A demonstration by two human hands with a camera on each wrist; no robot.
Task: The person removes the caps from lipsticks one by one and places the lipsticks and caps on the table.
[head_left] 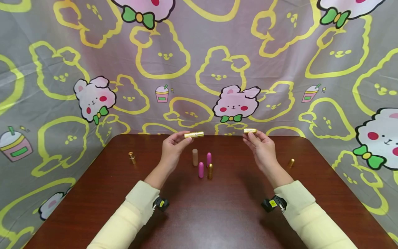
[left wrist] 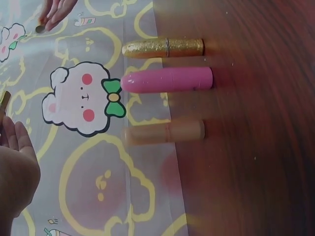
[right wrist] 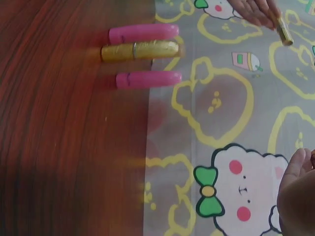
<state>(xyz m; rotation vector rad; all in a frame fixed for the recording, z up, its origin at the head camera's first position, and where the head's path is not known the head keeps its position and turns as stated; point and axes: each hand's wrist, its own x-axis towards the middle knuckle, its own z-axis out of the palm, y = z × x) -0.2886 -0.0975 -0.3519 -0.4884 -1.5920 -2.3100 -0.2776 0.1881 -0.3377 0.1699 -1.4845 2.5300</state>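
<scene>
Well, furthest left on the dark brown table [head_left: 217, 221] stands a small gold tube base [head_left: 133, 160], with a ringed collar at its top; from where I'm standing I can't tell what, if anything, sits inside that collar. Next comes the left hand [head_left: 174, 147], raised above the table, its thumb and fingers drawn together in a pinch on a gold lipstick tube [head_left: 194, 134]. That tube lies nearly level in the grip, and its contents are hidden from me.

Between the two forearms four lipstick tubes stand upright in a loose group. A tan tube [head_left: 195, 157] is leftmost, then a nearer pink tube [head_left: 201, 170], a farther pink tube [head_left: 209, 159], and an upright gold tube [head_left: 210, 171] close to the front. A silvery band rings the gold one partway up. All four have their tops on, so whatever they hold is covered.

Further along, the right hand [head_left: 263, 147], also lifted, has its thumb and fingers closed on a short gold piece [head_left: 250, 130], held almost level; I can't make out whether it's hollow. Well apart, rightmost, a small gold cap [head_left: 291, 163] with a rounded top stands on the wood, its inside out of sight.
</scene>
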